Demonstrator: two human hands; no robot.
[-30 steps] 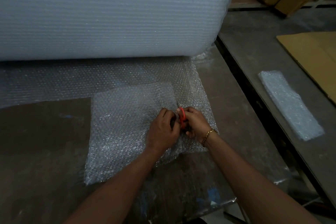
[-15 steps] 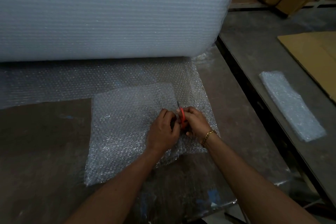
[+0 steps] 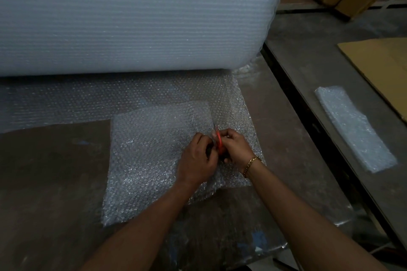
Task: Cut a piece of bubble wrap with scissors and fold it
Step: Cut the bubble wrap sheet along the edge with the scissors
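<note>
Dim workshop tabletop (image 3: 55, 171), big roll (image 3: 132, 17) at the back w/ bubble wrap (image 3: 149, 138) run out toward us. Our hands sit together mid-sheet: right hand (image 3: 236, 147) grips red scissors (image 3: 218, 141), tips pointing away toward the roll, so the cut line runs fwd. Left hand (image 3: 198, 160) is curled just beside; whether it pinches wrap we can't tell. Blades mostly hidden.

Dim, grainy indoor light. The bubble wrap roll (image 3: 132, 17) catches pale light from above and glints; the bench (image 3: 44, 182) lies dark. Edges bow with wide-angle distortion and soften.
</note>
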